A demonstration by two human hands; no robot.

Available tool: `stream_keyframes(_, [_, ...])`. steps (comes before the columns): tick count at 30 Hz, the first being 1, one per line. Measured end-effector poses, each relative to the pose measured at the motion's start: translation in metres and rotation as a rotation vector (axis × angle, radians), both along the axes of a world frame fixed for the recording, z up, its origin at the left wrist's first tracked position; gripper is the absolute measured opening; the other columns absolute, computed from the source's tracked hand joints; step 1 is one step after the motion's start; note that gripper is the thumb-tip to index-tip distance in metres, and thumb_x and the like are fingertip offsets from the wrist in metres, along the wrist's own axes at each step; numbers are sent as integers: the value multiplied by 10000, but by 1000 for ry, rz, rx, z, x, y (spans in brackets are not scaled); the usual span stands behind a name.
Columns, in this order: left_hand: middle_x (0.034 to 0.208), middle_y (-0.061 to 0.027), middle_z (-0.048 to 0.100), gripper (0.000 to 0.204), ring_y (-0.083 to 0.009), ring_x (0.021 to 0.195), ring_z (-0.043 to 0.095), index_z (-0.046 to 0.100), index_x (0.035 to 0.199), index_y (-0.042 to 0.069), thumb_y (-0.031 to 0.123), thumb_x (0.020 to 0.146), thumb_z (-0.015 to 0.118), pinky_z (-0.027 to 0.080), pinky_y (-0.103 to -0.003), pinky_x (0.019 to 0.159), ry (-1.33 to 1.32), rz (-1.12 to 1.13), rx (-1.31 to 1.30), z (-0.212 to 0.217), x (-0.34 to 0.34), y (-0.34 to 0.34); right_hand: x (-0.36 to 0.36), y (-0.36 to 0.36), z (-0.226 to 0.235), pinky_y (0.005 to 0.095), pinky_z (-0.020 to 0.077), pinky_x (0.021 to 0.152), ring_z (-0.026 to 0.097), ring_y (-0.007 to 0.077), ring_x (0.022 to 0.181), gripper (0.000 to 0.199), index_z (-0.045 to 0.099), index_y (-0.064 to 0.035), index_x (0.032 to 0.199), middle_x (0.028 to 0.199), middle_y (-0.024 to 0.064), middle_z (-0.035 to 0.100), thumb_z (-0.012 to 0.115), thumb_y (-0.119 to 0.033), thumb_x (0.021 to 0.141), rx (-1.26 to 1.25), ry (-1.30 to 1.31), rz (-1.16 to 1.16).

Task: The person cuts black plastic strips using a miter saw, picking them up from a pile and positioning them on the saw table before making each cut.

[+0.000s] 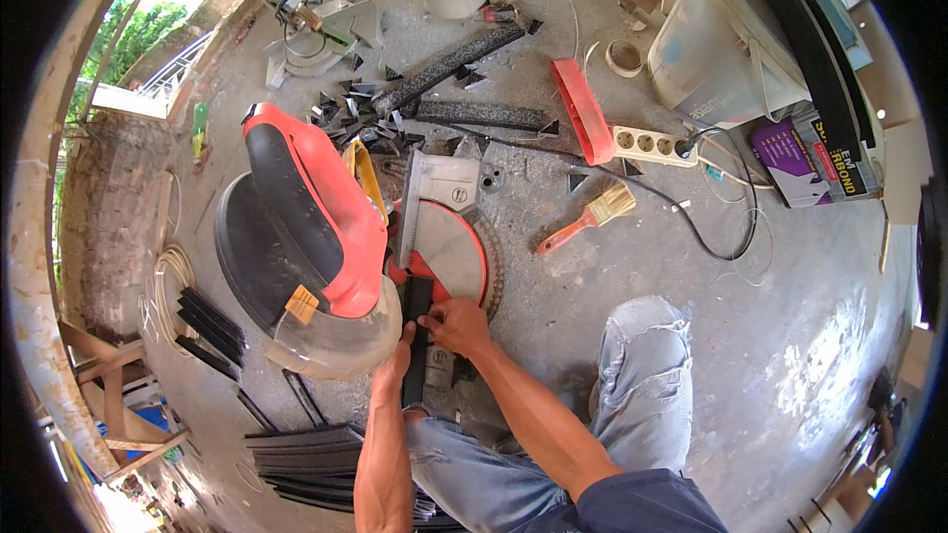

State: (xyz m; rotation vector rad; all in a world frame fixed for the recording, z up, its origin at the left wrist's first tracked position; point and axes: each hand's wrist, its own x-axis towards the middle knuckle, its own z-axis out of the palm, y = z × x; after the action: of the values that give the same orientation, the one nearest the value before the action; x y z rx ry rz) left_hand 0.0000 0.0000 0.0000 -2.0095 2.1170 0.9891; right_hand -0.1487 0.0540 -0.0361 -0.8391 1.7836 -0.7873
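A person's left hand (397, 347) and right hand (457, 326), close together, grip a long, flat black strip (414, 375) lying across the base of a red-and-black mitre saw (341, 207) on a dusty grey concrete floor (780, 266). Triangular black offcuts (341, 118) litter the ground beyond, with a large whitish plastic bucket (716, 49) at far right and daylit green foliage (148, 35) outside at left.

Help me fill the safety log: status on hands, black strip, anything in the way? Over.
Left hand, right hand both on black strip. Strip lying over saw base. Clear guard close by left hand.
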Motion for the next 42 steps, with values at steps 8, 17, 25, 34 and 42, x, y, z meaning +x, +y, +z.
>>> stream_keyframes(8, [1339,-191,585,641,-351,1274,506,561,1338,51,425,850,743,385,-412,1047,53,13,-22,2,-2,-8,1,-7,11,385,500,607,671,248,633,287,749,-89,793,632,74,679,699,-368,839,12,41,-51])
stream_keyframes(17, [1487,-156,451,733,-329,1363,407,453,1442,71,499,889,672,322,-414,1112,41,133,168,26,-18,-4,-1,-6,16,432,462,599,639,318,642,313,721,-69,770,670,132,654,706,-378,820,29,65,-37])
stream_keyframes(25, [1494,-150,440,708,-330,1363,403,421,1461,73,462,915,647,326,-422,1108,-31,125,145,17,-22,-5,0,-8,19,455,508,691,673,353,773,260,746,-99,882,808,167,691,694,-344,813,62,96,-56])
stream_keyframes(34, [977,-68,649,266,-213,779,637,640,1168,98,225,962,530,523,-348,675,-330,-761,-1089,-71,32,-4,1,-10,33,488,516,737,655,411,847,245,717,-92,890,864,205,685,676,-295,761,114,125,-55])
stream_keyframes(42, [986,-148,695,412,-336,882,677,665,1127,23,310,831,682,544,-433,771,81,213,179,-36,5,-5,-39,-18,22,475,511,762,667,430,843,320,716,-11,928,855,256,678,654,-306,823,-25,37,39])
